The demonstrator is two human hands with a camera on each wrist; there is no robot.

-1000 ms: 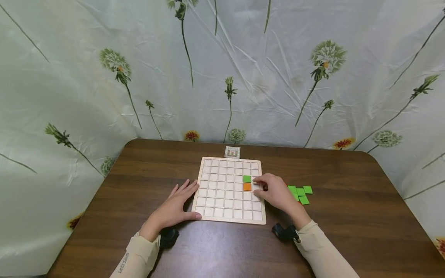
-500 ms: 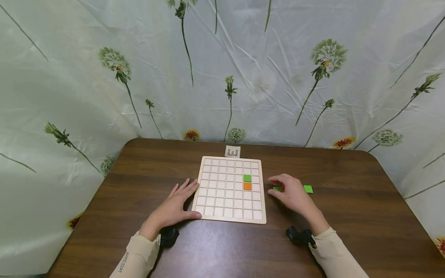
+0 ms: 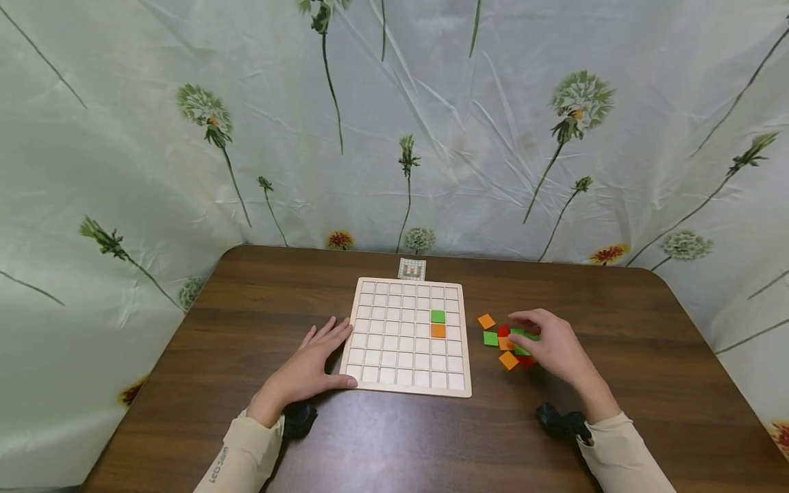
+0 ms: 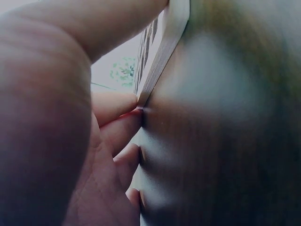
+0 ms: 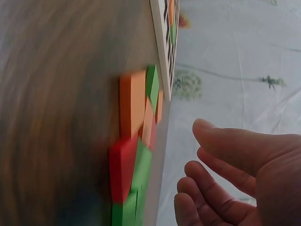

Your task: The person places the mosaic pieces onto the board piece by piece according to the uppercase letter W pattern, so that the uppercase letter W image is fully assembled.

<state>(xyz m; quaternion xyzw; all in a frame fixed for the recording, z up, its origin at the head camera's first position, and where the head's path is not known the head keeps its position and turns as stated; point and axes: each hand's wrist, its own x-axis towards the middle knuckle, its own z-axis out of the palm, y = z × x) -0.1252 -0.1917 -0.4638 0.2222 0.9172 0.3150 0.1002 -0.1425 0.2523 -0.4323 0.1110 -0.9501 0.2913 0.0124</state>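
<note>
A pale wooden grid board lies on the table, with a green square tile and an orange square tile in cells towards its right side. My left hand rests at the board's left edge, fingers spread, thumb on the near left corner. To the right of the board, my right hand hovers over a pile of loose tiles, thumb and fingers apart with nothing between them. In the pile are orange tiles, green tiles and red tiles; the hand hides part of it in the head view.
A small printed card with a coloured grid pattern lies just behind the board. Beyond the far edge of the brown wooden table hangs a pale curtain with dandelion prints. Each wrist wears a black camera strap.
My right hand has moved right from the board's right side to the tile pile, uncovering orange and red tiles. The left hand and the two tiles on the board stay put.
</note>
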